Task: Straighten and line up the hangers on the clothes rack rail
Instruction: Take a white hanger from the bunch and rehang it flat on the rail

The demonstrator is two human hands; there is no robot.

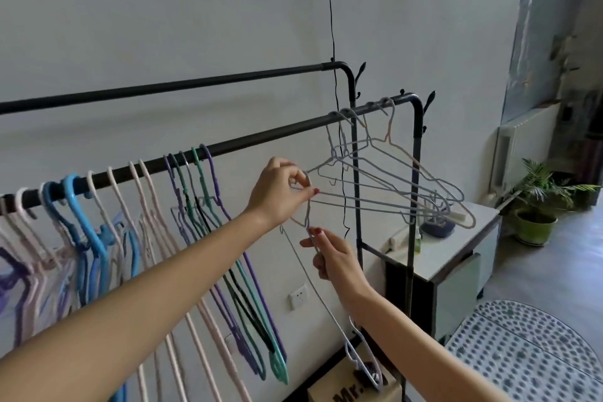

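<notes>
L hand (pixel 280 188) is reaching up from lower left, thumb & forefinger pinching the hook end of a loose grey wire hanger (pixel 321 290) that is off the rail and hanging steeply down to the right. R hand (pixel 332 256) is coming in just below, fingers curling round the same hanger's neck, thumb and fingertips pinching the wire; both hands are sitting close together, one above the other, in front of the front rail (pixel 228 145). That hanger's far end is dangling low near a cardboard box (pixel 355 392) at the rack's foot. To the right, a bunch of grey wire hangers (pixel 391 186) is hanging on the front rail near its right bend, hooks spread unevenly, bodies tilting and crossing each other. To the left on the same rail, purple, teal & black hangers (pixel 202 192) are sitting in a tight group, then pale pink hangers (pixel 143 206), then blue hangers (pixel 81 215), w/ more pink and purple ones at the far left edge. A back rail (pixel 163 88) is running parallel behind and above. A black cord (pixel 332 26) is dropping down the wall behind the rack. A white cabinet (pixel 456 248) is standing right of the rack, a potted plant (pixel 538 202) on the floor beyond it, a dotted mat (pixel 528 356) at lower right.
</notes>
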